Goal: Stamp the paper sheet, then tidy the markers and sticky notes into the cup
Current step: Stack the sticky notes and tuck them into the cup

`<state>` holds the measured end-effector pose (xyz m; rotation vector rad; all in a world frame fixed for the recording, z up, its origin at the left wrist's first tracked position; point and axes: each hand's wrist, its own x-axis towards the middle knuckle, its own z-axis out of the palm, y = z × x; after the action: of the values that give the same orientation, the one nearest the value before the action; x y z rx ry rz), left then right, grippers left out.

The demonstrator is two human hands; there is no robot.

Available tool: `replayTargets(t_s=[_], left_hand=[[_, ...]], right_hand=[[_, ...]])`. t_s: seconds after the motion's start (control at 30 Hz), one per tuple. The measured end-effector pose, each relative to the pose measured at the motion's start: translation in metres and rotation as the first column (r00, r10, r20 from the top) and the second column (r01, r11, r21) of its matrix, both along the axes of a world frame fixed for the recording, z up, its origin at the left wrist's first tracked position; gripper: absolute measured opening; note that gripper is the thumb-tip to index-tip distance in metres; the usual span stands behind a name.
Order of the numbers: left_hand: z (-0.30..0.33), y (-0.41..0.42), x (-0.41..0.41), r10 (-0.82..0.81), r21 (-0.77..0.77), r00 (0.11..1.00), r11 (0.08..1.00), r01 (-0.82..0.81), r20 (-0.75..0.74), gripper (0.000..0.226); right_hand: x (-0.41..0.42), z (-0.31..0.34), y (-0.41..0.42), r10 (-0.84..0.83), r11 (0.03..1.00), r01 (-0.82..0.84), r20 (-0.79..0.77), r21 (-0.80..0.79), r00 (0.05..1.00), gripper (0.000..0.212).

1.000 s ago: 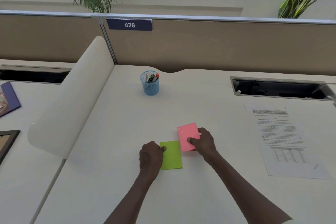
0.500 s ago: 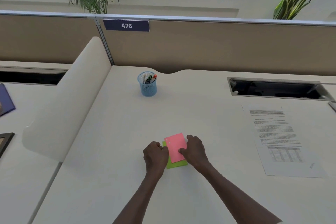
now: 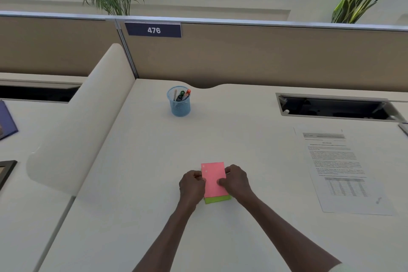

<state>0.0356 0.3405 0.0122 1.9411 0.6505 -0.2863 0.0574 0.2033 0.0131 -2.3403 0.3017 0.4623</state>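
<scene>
A pink sticky-note pad (image 3: 213, 175) lies squarely on top of a green sticky-note pad (image 3: 217, 199), of which only the near edge shows. My left hand (image 3: 191, 185) grips the stack's left side and my right hand (image 3: 237, 180) grips its right side, thumb on the pink top. Both pads rest on the white desk (image 3: 242, 139). A blue mesh cup (image 3: 180, 106) stands farther back, holding markers (image 3: 183, 94). The printed paper sheet (image 3: 340, 170) lies flat at the right.
A brown partition with a "476" plate (image 3: 153, 30) closes the back. A curved white divider (image 3: 79, 121) borders the desk's left side. An open cable slot (image 3: 335, 107) sits at back right. A purple folder (image 3: 6, 120) and a dark frame (image 3: 5, 171) lie on the left desk.
The pink pad was beside the green one; my right hand slid it left onto the green pad. Both hands have now closed in and squared the stack.
</scene>
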Motion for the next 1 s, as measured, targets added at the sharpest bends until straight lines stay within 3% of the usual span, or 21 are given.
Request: replayTargets(t_s=[0.17, 0.4, 0.5, 0.67, 1.0], left_hand=[[0.010, 0.002, 0.007, 0.040, -0.058, 0.986, 0.998, -0.031, 0.163, 0.012], [0.036, 0.005, 0.021, 0.054, -0.021, 0.869, 0.998, -0.051, 0.492, 0.018], [0.032, 0.005, 0.019, 0.063, -0.024, 0.858, 0.998, -0.059, 0.510, 0.020], [0.013, 0.005, 0.010, 0.047, -0.021, 0.884, 0.999, -0.042, 0.464, 0.025], [0.007, 0.002, 0.005, 0.023, 0.069, 0.829, 0.995, -0.074, 0.559, 0.026]], right_hand=[[0.004, 0.011, -0.003, -0.131, 0.976, 0.100, 0.157, 0.194, 0.979, 0.025], [0.018, 0.040, 0.002, -0.168, 0.937, 0.013, 0.419, 0.348, 0.892, 0.015], [0.018, 0.033, 0.002, -0.153, 0.940, -0.012, 0.453, 0.340, 0.878, 0.012], [0.009, 0.014, 0.001, -0.121, 0.949, 0.000, 0.362, 0.316, 0.924, 0.030], [0.006, 0.012, -0.001, -0.031, 0.969, -0.070, 0.398, 0.235, 0.917, 0.023]])
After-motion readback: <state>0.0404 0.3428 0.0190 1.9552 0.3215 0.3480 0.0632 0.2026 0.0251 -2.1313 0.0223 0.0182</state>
